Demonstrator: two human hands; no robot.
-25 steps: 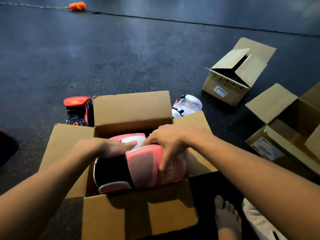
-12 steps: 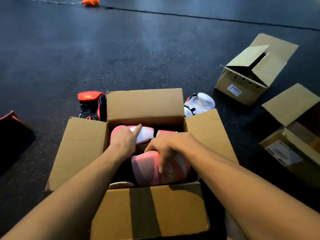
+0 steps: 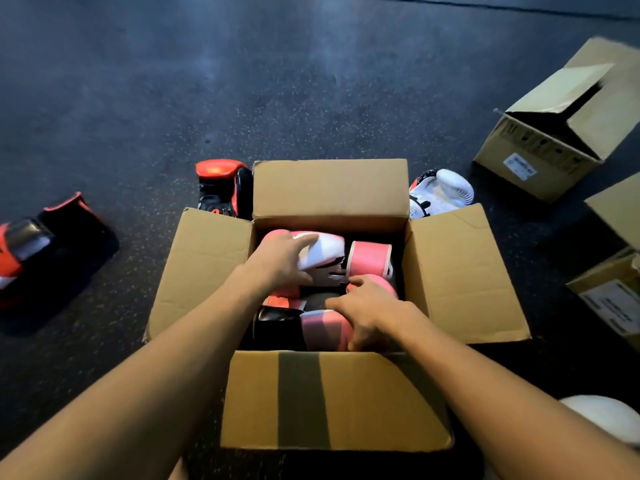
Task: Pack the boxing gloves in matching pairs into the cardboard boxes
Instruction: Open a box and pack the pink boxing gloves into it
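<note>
Pink pair's in the middle box (image 3: 336, 403): far pink glove (image 3: 327, 249) along its far wall, near pink glove (image 3: 323, 330) by the near wall. My L hand (image 3: 280, 259) lies flat-fingered on the far one. R hand (image 3: 370, 311) fingers curl over the near one, prob. seating it. So pair 1 approx done. Still out on the floor: red-black glove (image 3: 221, 185) at the box's far-left corner, second red-black glove (image 3: 41, 244) by the floor's left edge, white glove (image 3: 441, 194) at the far-right corner. Spare box (image 3: 540, 154) open; contents hidden.

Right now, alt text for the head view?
An open box on a dark floor holds two pink gloves: left hand presses the far glove, right hand grips the near glove. Red-black gloves, a white glove and more boxes lie around.
</note>
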